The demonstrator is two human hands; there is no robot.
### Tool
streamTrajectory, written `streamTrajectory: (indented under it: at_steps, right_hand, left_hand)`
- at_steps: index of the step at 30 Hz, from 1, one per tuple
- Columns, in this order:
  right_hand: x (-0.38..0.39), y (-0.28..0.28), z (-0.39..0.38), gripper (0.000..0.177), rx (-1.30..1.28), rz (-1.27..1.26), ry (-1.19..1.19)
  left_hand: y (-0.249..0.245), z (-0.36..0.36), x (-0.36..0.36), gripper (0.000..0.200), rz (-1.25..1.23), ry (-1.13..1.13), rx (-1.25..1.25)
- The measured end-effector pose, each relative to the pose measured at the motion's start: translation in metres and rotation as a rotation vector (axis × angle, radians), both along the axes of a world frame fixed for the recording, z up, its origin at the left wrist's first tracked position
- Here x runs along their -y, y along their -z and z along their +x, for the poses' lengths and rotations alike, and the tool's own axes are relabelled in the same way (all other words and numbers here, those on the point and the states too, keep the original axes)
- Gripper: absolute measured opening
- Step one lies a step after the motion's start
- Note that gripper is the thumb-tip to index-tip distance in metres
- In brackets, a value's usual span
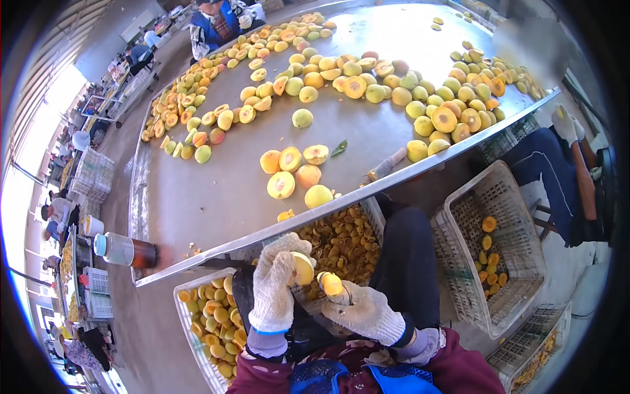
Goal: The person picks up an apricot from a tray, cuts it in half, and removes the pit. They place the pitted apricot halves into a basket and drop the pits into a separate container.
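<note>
My left hand [274, 282], in a whitish knitted glove, is closed on a yellow fruit half [302, 268] above my lap. Close to its right, my right hand [367, 312], gloved too, is wrapped round a small tool, mostly hidden, with a yellow-orange fruit piece [331, 284] at its tip. The two pieces are apart. Below and beyond my hands is a crate of brownish fruit scraps [344, 238]. On the metal table [230, 177] in front lie several cut fruits [281, 184], a green leaf [339, 148] and heaps of halves [354, 87].
A crate of fruit halves [213, 322] stands at my left, another crate [453, 243] at my right. A jar of dark liquid [125, 251] is by the table's left corner. A tool handle [387, 164] lies at the table edge. Co-workers sit across [216, 26] and at right [545, 164].
</note>
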State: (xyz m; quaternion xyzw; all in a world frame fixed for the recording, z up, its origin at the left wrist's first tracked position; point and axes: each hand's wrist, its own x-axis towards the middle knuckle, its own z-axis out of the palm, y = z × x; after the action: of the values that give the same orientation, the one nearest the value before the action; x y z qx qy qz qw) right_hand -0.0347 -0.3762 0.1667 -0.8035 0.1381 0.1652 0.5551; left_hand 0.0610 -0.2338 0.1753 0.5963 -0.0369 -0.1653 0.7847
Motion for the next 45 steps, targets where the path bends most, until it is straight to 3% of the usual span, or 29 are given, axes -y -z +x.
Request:
streamTrajectory:
  at_steps: [5, 8, 10, 12, 14, 16, 17, 20, 22, 26, 29, 31, 34, 36, 38, 42, 43, 44, 45]
  right_hand:
    - [0.001, 0.001, 0.003, 0.036, 0.036, 0.078, 0.044]
    - [0.003, -0.004, 0.003, 0.036, -0.037, 0.104, 0.032]
    - [0.002, 0.002, 0.002, 0.035, -0.016, 0.116, 0.009]
    - [-0.001, 0.008, 0.002, 0.034, -0.045, 0.145, 0.011]
    - [-0.005, 0.020, 0.001, 0.032, 0.005, 0.084, 0.020]
    - [-0.007, 0.020, -0.001, 0.034, 0.112, 0.093, 0.047]
    - [-0.005, 0.015, -0.001, 0.034, 0.076, 0.085, 0.029]
    - [-0.006, 0.019, -0.001, 0.035, 0.106, 0.010, 0.031]
    - [-0.006, 0.016, 0.000, 0.035, 0.112, 0.014, 0.067]
    - [-0.008, 0.020, 0.001, 0.031, 0.021, 0.021, 0.038]
    - [-0.017, 0.049, -0.001, 0.030, 0.205, 0.009, 0.066]
    - [-0.014, 0.042, -0.003, 0.030, 0.184, 0.042, 0.072]
    - [-0.012, 0.039, -0.002, 0.033, 0.167, 0.052, 0.058]
    - [-0.008, 0.035, -0.002, 0.036, 0.165, 0.021, 0.047]
    - [-0.002, 0.025, -0.001, 0.043, 0.018, 0.195, -0.053]
    - [-0.012, 0.044, 0.000, 0.046, 0.253, 0.179, 0.042]
    - [-0.005, 0.027, 0.002, 0.047, 0.041, 0.193, -0.035]
    - [-0.007, 0.032, -0.001, 0.047, 0.042, 0.189, -0.025]
    - [-0.009, 0.034, -0.004, 0.046, 0.219, 0.232, 0.015]
  left_hand:
    - [-0.011, -0.004, 0.001, 0.042, 0.088, -0.089, 0.129]
    - [-0.020, -0.002, -0.002, 0.042, -0.049, -0.079, -0.024]
    - [-0.025, -0.005, -0.004, 0.044, 0.000, -0.035, 0.016]
    - [-0.030, -0.017, -0.013, 0.042, 0.153, 0.332, 0.206]
    - [-0.044, -0.019, -0.014, 0.030, 0.398, 0.491, 0.141]
    - [-0.048, -0.019, -0.009, 0.025, 0.591, 0.515, 0.465]
    - [-0.045, -0.019, -0.011, 0.025, 0.562, 0.550, 0.485]
    - [-0.034, -0.020, -0.026, 0.030, 0.453, 0.586, 0.476]
    - [-0.036, -0.021, -0.035, 0.042, 0.392, 0.686, 0.138]
    - [-0.038, -0.024, -0.021, 0.039, 0.372, 0.637, 0.245]
    - [-0.031, -0.025, -0.020, 0.037, 0.358, 0.621, 0.245]
    - [-0.031, -0.026, -0.017, 0.037, 0.365, 0.607, 0.290]
    - [-0.037, -0.025, -0.019, 0.040, 0.373, 0.597, 0.256]
    - [-0.041, -0.022, -0.030, 0.042, 0.272, 0.720, -0.071]
    - [-0.053, -0.023, -0.029, 0.041, 0.392, 0.864, -0.030]
    - [-0.043, -0.021, -0.031, 0.044, 0.407, 0.760, -0.025]
    - [-0.040, -0.020, -0.033, 0.047, 0.360, 0.696, -0.009]
    - [-0.037, -0.021, -0.034, 0.047, 0.356, 0.706, -0.006]
    - [-0.037, -0.021, -0.034, 0.051, 0.278, 0.679, -0.059]
